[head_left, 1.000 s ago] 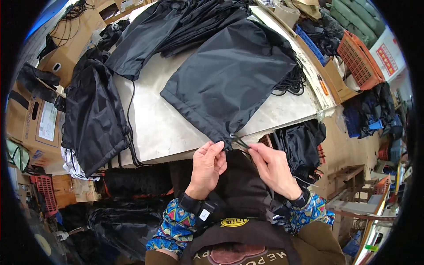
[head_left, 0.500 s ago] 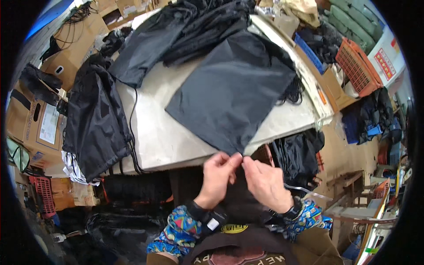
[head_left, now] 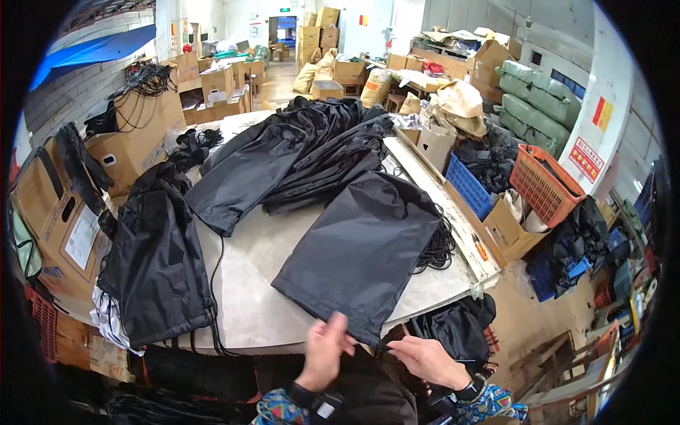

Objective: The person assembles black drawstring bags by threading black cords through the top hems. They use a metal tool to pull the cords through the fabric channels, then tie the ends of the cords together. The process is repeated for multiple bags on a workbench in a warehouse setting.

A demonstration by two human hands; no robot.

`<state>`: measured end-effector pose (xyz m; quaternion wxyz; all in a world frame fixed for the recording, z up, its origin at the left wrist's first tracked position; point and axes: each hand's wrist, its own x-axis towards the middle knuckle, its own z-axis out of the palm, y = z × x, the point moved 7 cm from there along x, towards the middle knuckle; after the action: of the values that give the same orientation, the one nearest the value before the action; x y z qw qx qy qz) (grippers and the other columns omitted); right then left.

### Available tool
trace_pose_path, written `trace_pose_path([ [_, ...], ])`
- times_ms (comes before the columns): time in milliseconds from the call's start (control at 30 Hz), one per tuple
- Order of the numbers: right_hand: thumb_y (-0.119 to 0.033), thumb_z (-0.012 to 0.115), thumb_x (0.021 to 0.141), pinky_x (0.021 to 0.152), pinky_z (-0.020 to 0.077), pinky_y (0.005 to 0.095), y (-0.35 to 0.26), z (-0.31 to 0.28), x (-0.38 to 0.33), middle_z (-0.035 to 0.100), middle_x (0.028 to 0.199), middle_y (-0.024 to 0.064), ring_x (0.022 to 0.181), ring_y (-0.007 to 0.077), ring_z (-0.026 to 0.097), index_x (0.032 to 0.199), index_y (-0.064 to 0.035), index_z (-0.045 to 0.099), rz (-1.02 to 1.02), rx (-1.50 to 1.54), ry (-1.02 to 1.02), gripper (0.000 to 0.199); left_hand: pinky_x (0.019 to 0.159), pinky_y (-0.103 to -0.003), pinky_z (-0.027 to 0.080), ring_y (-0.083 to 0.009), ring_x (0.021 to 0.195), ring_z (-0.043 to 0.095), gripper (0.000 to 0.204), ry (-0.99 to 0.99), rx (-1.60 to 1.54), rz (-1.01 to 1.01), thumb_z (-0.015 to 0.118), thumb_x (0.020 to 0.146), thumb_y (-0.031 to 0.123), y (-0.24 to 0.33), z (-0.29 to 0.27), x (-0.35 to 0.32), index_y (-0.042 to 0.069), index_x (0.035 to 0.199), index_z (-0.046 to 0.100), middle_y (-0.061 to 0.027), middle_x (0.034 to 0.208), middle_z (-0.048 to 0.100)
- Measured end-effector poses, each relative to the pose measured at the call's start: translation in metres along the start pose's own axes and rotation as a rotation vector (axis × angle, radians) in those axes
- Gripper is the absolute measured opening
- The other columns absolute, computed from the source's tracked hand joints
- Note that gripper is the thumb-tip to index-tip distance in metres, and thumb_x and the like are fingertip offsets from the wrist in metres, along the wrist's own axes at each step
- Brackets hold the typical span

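Observation:
A black drawstring bag (head_left: 358, 248) lies flat on the pale table, its near corner reaching over the front edge. Pinched fingers of my right hand (head_left: 430, 361) are at that corner; whether they grip cloth or cord is too small to tell. Just left of it, my left hand (head_left: 326, 352) is raised at the bag's near edge, fingers apart and holding nothing I can see. Black cords (head_left: 440, 244) bunch beside the bag's right side. Another black bag (head_left: 157, 273) with hanging cords drapes over the table's left front edge.
A heap of black bags (head_left: 297, 152) covers the far part of the table (head_left: 248, 290). Cardboard boxes (head_left: 74, 227) stand at left. An orange crate (head_left: 545, 184), a blue crate (head_left: 467, 185) and black cloth (head_left: 457, 326) are at right. Stacked cartons stand far back.
The view has tipped up, showing more of the room. My left hand has come away from the bag's corner, while my right hand stays there.

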<state>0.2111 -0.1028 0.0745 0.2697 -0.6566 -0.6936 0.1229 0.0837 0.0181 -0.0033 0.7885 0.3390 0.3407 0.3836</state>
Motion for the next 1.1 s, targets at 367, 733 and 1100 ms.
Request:
trace_pose_path([
  [367, -0.009, 0.064, 0.086, 0.058, 0.0492, 0.0283, 0.024, 0.002, -0.007, 0.066, 0.074, 0.0129, 0.064, 0.0191, 0.064, 0.096, 0.0009, 0.066, 0.224, 0.254, 0.158, 0.014, 0.049, -0.021, 0.039, -0.0077, 0.050, 0.051, 0.039, -0.292, 0.282, 0.011, 0.055, 0.095, 0.030, -0.021, 0.029, -0.008, 0.003, 0.068, 0.057, -0.0031, 0.060, 0.058],
  [733, -0.013, 0.060, 0.088, 0.062, 0.0492, 0.0314, 0.015, 0.013, 0.009, 0.067, 0.078, 0.0112, 0.066, 0.0221, 0.063, 0.094, -0.0029, 0.067, 0.173, 0.307, 0.038, 0.013, 0.050, -0.024, 0.036, -0.0080, 0.054, 0.042, 0.009, -0.325, 0.403, 0.353, 0.057, 0.092, 0.010, 0.000, 0.039, -0.006, 0.002, 0.097, 0.059, 0.0004, 0.067, 0.053],
  [1100, -0.012, 0.047, 0.097, 0.089, 0.0429, 0.0277, -0.023, -0.127, 0.056, 0.058, 0.105, 0.0095, 0.095, 0.0152, 0.057, 0.109, 0.0027, 0.051, -0.083, 0.716, 0.464, 0.020, 0.047, -0.044, 0.047, -0.0382, 0.060, 0.059, 0.018, -0.356, 1.344, 0.853, 0.054, 0.091, 0.017, 0.004, 0.034, -0.032, 0.001, 0.097, 0.053, -0.0183, 0.074, 0.057],
])
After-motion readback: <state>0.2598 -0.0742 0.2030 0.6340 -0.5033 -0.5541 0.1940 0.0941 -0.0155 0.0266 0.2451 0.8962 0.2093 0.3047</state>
